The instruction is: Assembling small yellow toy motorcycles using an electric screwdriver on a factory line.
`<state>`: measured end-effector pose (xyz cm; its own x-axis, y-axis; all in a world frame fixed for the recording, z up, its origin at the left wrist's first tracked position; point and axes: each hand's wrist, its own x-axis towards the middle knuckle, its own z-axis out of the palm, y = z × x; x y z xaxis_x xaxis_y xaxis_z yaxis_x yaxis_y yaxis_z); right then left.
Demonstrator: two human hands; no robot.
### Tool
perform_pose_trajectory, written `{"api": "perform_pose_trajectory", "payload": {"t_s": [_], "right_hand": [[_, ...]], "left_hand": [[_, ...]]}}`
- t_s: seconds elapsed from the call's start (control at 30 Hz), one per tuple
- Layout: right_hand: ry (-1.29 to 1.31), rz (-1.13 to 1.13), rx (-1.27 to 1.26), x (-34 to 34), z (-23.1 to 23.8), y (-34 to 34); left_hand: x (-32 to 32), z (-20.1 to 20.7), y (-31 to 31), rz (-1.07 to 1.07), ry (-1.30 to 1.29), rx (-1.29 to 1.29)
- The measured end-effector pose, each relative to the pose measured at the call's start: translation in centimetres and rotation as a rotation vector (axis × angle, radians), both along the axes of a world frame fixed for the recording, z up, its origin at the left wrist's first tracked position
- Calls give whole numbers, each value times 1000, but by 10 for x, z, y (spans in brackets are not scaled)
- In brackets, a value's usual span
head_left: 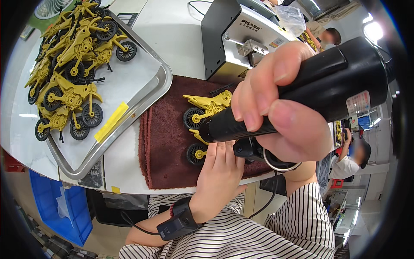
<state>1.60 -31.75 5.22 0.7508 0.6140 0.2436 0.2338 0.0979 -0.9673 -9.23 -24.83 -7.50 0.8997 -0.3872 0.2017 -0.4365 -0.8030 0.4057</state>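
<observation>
My right hand is wrapped round a thick black electric screwdriver, whose narrower end slants down to the left over the cloth. Beneath that end, my left hand reaches forward onto a yellow toy motorcycle with black wheels; its fingers lie together on the toy, and their tips are hidden behind the screwdriver. Most of that toy's body is covered too. A second yellow toy motorcycle lies just beyond it. Both toys rest on a dark brown towel.
To the left, a metal tray carries a heap of yellow toy motorcycles. A boxy grey-and-black machine stands behind the towel. Below the table at left is a blue bin. Other people sit at the right.
</observation>
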Motion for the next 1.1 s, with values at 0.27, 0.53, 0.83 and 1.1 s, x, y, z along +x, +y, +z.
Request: {"api": "perform_pose_trajectory", "payload": {"t_s": [0.27,0.53,0.83,1.1], "right_hand": [[-44,-64,-14,-1,1,2],[40,-127,61,-1,-4,5],[-223,-190,702,-39,31,-79],[-322,-814,501,-75,-8,-189]], "left_hand": [[1,3,-5,-32,25,-38],[2,2,-6,4,-2,3],[7,23,15,46,-26,-374],[20,28,37,110,-88,-89]]}}
